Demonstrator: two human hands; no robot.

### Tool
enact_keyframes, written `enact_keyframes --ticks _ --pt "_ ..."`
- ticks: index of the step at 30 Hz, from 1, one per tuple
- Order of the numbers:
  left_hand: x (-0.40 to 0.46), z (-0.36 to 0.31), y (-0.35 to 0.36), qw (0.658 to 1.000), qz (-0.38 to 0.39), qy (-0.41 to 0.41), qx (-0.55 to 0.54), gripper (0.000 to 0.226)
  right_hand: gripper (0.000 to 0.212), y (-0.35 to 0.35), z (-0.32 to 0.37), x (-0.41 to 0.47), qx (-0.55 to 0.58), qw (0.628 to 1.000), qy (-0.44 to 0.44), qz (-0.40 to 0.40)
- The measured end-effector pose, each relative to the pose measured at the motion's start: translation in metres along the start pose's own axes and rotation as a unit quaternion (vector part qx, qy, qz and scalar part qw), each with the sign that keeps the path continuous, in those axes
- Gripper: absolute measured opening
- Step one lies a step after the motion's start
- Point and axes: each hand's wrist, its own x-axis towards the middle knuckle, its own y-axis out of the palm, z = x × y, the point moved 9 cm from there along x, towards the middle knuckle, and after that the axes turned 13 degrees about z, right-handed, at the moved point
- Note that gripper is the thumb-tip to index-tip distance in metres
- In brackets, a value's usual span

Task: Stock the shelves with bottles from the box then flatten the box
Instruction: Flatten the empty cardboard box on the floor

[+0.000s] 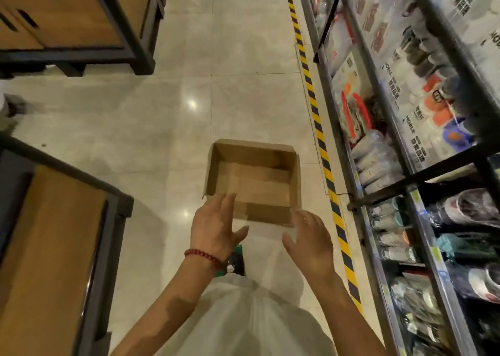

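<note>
White cloth of the person's garment (251, 317) fills the bottom of the view, and both bare forearms reach out over it. Left hand (213, 227), with a red bead bracelet (203, 257) at the wrist, hangs with fingers spread and straight, holding nothing; its fingertips overlap the near left corner of the cardboard box (254, 182), though I cannot tell if they touch it. Right hand (308, 236) is likewise flat and loose, its fingertips by the near right corner. Just beyond both hands the box sits on the pale tiled floor (167, 106), open-topped, with nothing inside. Off to the right of the right hand, past a yellow-and-black striped line (315, 112), stand the metal shelves (405, 166), crowded with packaged goods and bottles (389, 236).
</note>
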Motion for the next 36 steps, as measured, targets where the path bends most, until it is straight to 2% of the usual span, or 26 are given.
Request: enact_keyframes --ticks 5,10,17,23,30,32,36 --pt "0.035 0.027 0.001 0.999 0.026 -0.009 -0.02 0.067 0.055 0.007 -0.001 0.023 0.046 0.998 0.045 0.013" --pt "0.088 0.047 0.022 0.997 0.056 -0.039 -0.021 0.068 0.051 0.017 -0.008 0.076 0.015 0.997 0.044 0.059" --pt "0.194 0.083 0.101 0.991 0.109 -0.073 0.017 0.073 0.047 0.068 -0.034 0.203 -0.013 0.995 0.018 0.102" --pt "0.295 0.138 0.229 0.981 0.171 -0.075 0.049 0.07 0.042 0.169 -0.073 0.327 -0.041 0.989 -0.008 0.143" --pt "0.377 0.208 0.374 0.966 0.214 -0.022 0.143 0.065 0.056 0.324 -0.11 0.423 -0.058 0.975 -0.033 0.21" --pt "0.39 0.22 0.401 0.963 0.223 0.006 0.149 0.06 0.049 0.355 -0.116 0.435 -0.083 0.974 -0.042 0.207" --pt "0.402 0.227 0.426 0.968 0.209 0.056 0.131 0.039 0.023 0.378 -0.114 0.445 -0.119 0.981 -0.046 0.146"
